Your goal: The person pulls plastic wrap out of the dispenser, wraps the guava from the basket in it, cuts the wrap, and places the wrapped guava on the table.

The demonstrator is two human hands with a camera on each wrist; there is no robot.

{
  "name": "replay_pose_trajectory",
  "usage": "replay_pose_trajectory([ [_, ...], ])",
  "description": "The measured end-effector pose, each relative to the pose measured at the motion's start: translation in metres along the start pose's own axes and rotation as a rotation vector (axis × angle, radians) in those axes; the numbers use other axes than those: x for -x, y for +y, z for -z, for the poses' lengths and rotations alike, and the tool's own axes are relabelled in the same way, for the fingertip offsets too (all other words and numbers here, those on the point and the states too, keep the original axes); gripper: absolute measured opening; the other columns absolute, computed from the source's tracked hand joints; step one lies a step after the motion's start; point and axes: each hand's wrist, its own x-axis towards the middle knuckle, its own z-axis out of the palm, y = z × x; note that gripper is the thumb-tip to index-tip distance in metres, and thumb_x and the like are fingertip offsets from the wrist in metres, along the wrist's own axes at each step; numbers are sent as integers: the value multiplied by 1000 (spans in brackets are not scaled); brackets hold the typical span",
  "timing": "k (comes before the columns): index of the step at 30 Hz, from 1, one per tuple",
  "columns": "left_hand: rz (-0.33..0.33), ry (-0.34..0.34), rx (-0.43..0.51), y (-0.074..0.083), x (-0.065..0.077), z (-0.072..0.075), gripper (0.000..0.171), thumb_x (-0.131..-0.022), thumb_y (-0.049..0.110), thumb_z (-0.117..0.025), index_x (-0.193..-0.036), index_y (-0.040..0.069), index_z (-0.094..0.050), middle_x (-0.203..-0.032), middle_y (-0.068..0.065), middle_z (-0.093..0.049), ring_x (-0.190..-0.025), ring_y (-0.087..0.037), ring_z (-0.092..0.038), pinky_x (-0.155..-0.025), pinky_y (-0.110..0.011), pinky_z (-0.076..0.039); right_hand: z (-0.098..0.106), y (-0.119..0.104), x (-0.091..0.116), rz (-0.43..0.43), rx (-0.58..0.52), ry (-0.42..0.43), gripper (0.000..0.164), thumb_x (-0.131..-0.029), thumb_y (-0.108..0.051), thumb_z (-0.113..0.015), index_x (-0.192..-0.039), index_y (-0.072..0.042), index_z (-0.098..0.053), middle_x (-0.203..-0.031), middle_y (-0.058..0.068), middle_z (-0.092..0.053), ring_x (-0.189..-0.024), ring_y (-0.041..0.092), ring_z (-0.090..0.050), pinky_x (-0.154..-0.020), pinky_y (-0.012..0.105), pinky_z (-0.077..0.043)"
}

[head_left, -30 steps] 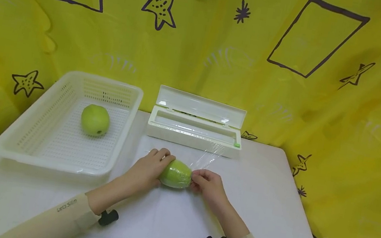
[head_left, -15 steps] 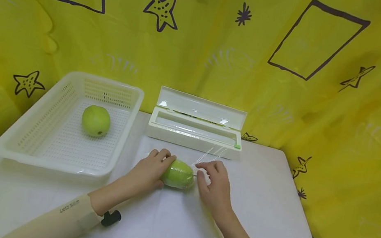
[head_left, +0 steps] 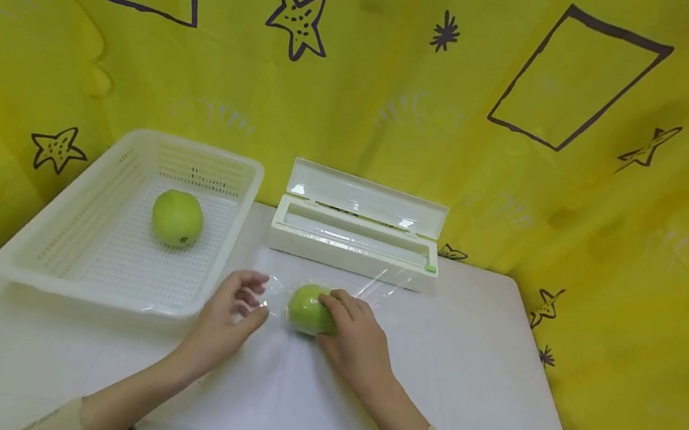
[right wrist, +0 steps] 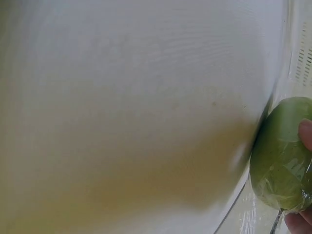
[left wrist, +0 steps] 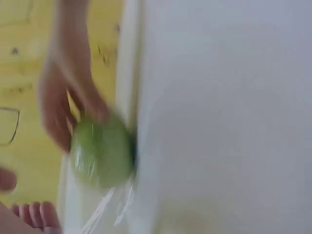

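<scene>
A green melon (head_left: 308,309) in clear cling film lies on the white-covered table. My right hand (head_left: 358,341) grips its right end, thumb on the near side and fingers over the top; in the right wrist view fingertips show at the edge of the melon (right wrist: 279,151). Left of it, my left hand (head_left: 227,317) is off the melon, thumb and fingers apart and bent. Loose cling film (head_left: 273,295) sticks out from the melon's left end beside those fingers; whether they touch it I cannot tell. The left wrist view is blurred.
A white cling film dispenser (head_left: 352,250) stands behind the melon, lid raised, with a strip of film (head_left: 383,289) hanging toward the right hand. On the left, a white plastic basket (head_left: 102,293) holds another green melon (head_left: 178,219). A yellow curtain (head_left: 365,83) hangs behind the table.
My right hand has gone from the melon's stem end to gripping its right side. My left hand has let go of the melon and drawn back left, uncovering the loose film there.
</scene>
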Motion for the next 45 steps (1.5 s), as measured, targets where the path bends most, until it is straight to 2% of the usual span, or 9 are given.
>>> replay_pose_trajectory([
  [2,217,-41,256,-1,16,-1,44,-92,5,-62,-133,-1,-48,-123,-18,-54,-102,-22,-57,-87,-32,-53,1,1,0,-12,-3,-11,67,-69,-14,-90,-130,-14,-62,-131,0,-61,-118,25,-58,-92,38,-56],
  [4,394,-98,394,-3,25,-4,46,-95,10,-57,-138,-2,-44,-131,-22,-52,-111,-25,-57,-95,-35,-52,3,3,0,-21,-4,-14,68,-69,-14,-90,-131,-14,-62,-131,-1,-61,-119,25,-57,-93,38,-55],
  [7,451,-146,405,-11,24,-9,56,-99,16,-55,-149,0,-36,-150,-22,-43,-130,-33,-51,-109,-46,-43,4,5,1,-22,-16,-8,67,-69,-12,-90,-130,-15,-62,-132,-1,-61,-120,25,-57,-95,39,-55],
  [13,222,-122,225,-24,-8,-20,53,-99,9,-52,-149,-1,-39,-155,-20,-39,-143,-39,-37,-115,-52,-34,4,5,0,-2,-45,-26,68,-69,-10,-89,-131,-15,-62,-132,-1,-62,-122,24,-56,-98,39,-53],
  [21,-15,-73,-89,-26,-39,-35,33,-98,21,-62,-126,4,-57,-127,-13,-55,-116,-28,-59,-100,-41,-50,2,5,-4,35,-33,-21,69,-69,-12,-91,-131,-16,-62,-131,-3,-63,-122,21,-57,-98,36,-53],
  [27,-83,-24,-249,-22,-60,-38,13,-101,21,-57,-103,8,-57,-97,-5,-59,-83,-16,-56,-73,-32,-49,0,7,-4,82,-65,-6,67,-65,-10,-91,-126,-16,-64,-127,-3,-65,-119,20,-57,-97,35,-53],
  [37,-161,56,-324,-19,-71,-46,14,-97,18,-60,-97,10,-71,-97,-4,-68,-92,-25,-55,-81,-38,-44,-2,10,-3,104,-15,-2,71,-68,-17,-89,-132,-14,-60,-132,1,-62,-123,19,-57,-98,34,-52],
  [41,-233,37,-428,-18,-63,-46,27,-100,27,-60,-108,5,-73,-108,-10,-70,-102,-30,-60,-89,-43,-50,-5,9,-2,118,31,13,76,-67,-20,-91,-134,-10,-58,-133,5,-62,-123,22,-58,-98,35,-53],
  [45,-255,-79,-499,-16,-55,-48,51,-96,32,-59,-135,-1,-59,-131,-17,-55,-111,-29,-58,-90,-43,-52,-6,11,-3,82,33,17,75,-70,-23,-91,-136,-10,-58,-134,6,-62,-124,23,-59,-100,36,-52],
])
